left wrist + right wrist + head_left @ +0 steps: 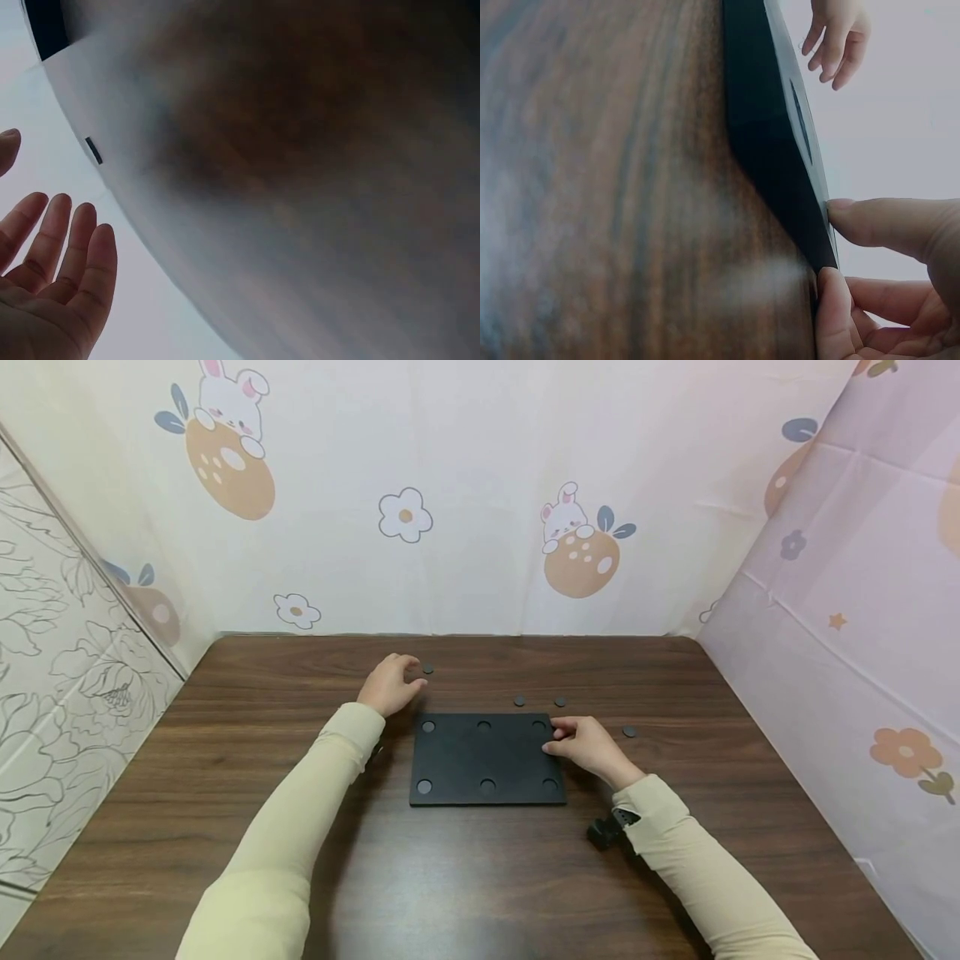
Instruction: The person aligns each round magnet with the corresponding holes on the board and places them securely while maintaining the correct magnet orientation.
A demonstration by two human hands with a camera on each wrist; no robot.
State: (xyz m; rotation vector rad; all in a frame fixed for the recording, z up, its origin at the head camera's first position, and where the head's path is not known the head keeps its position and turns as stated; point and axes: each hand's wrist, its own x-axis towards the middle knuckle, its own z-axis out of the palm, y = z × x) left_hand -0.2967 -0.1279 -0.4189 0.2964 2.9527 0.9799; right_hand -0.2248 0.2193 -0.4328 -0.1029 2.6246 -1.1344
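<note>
A flat black board (487, 756) with several round recesses lies on the table. Its two left recesses look greyer than the others; whether discs sit in them I cannot tell. My right hand (588, 745) pinches the board's right edge, the thumb (870, 219) on its top face and the fingers against its side. Beyond the board's far left corner, my left hand (390, 685) hovers with fingers spread and relaxed, holding nothing. Just past its fingertips lies a small dark disc (428, 669), seen nearly edge-on in the left wrist view as a thin dark piece (93, 150).
Behind the board lie two more small discs, one left (519, 701) and one right (560, 702). Another disc (629, 732) is right of the board, beyond my right hand. The brown wooden table (450, 877) ends at a patterned curtain (480, 527).
</note>
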